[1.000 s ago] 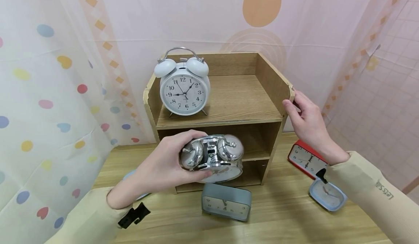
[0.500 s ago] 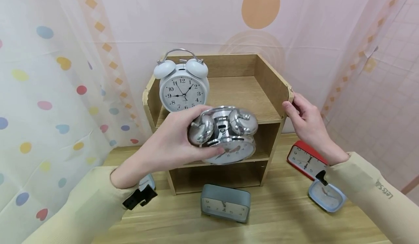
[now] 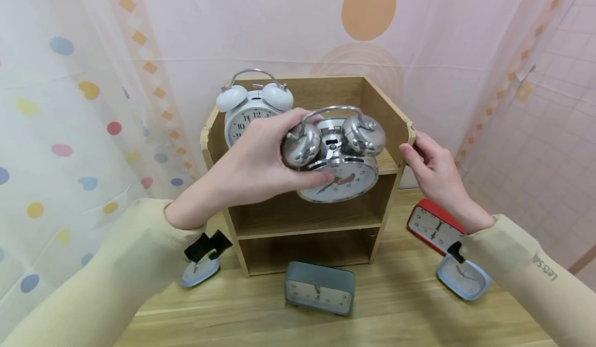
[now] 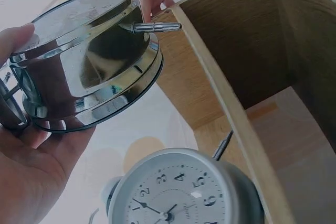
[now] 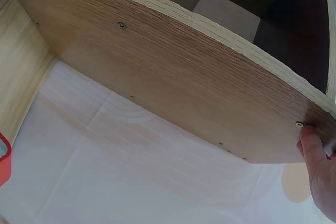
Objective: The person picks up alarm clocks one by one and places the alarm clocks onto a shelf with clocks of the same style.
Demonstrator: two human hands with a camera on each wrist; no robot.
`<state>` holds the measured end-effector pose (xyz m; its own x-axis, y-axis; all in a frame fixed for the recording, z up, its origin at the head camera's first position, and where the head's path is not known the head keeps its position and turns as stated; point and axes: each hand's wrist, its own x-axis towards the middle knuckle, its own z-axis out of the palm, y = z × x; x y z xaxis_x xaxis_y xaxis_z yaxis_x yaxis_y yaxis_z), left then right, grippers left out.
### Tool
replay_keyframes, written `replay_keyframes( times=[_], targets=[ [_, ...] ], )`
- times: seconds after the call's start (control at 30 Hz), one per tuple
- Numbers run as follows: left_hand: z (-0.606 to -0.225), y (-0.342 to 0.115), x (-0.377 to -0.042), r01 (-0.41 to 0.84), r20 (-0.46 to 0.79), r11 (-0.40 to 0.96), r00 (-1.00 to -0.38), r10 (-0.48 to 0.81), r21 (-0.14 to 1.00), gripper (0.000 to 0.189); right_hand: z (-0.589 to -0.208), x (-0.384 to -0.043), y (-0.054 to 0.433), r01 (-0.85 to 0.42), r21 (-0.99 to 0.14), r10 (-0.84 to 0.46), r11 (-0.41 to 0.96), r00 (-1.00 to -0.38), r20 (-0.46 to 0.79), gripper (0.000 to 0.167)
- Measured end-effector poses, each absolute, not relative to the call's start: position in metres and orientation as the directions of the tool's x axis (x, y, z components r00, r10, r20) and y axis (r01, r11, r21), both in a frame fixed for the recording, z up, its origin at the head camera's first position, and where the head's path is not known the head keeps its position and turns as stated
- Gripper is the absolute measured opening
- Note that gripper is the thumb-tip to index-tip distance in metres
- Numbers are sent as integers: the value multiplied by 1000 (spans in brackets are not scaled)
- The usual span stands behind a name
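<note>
Grip, left [image 3: 253, 168]: grasped round chrome twin-bell clock [image 3: 336, 153], tilted
Grip, right [image 3: 434, 168]: clasped edge of brown wooden shelf [image 3: 302, 217]
Pale wooden counter [image 3: 228, 316]: bore grey-blue rectangular clock [image 3: 319, 286]

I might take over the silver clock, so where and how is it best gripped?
The silver clock is probably best gripped by its right side, below the right bell, coming from the right: the left hand holds the opposite side. Its drum-like shape suits fingers behind and thumb in front.
</note>
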<state>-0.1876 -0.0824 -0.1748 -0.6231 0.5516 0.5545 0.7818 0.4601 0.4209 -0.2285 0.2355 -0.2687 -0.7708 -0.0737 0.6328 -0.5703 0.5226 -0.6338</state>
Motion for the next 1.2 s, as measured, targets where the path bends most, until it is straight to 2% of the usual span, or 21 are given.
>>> replay_keyframes(
  times=[0.33,0.6,0.93,1.2],
  targets=[
    [-144,-67,-204,779,518,474,-627,582,412,61,-270,-229,236,-552,-619,-64,559,-773,631,31],
    [-120,-53,-216,751,451,509,-660,601,420,64,-270,-228,236,-547,-608,-66,576,-772,632,30],
    [-121,-45,-230,725,408,548,-689,599,418,62,-271,-226,232,-544,-606,-64,581,-772,632,30],
    [-125,-38,-240,729,394,550,-684,614,407,60,-271,-226,232,-542,-606,-52,582,-769,637,29]
  ],
)
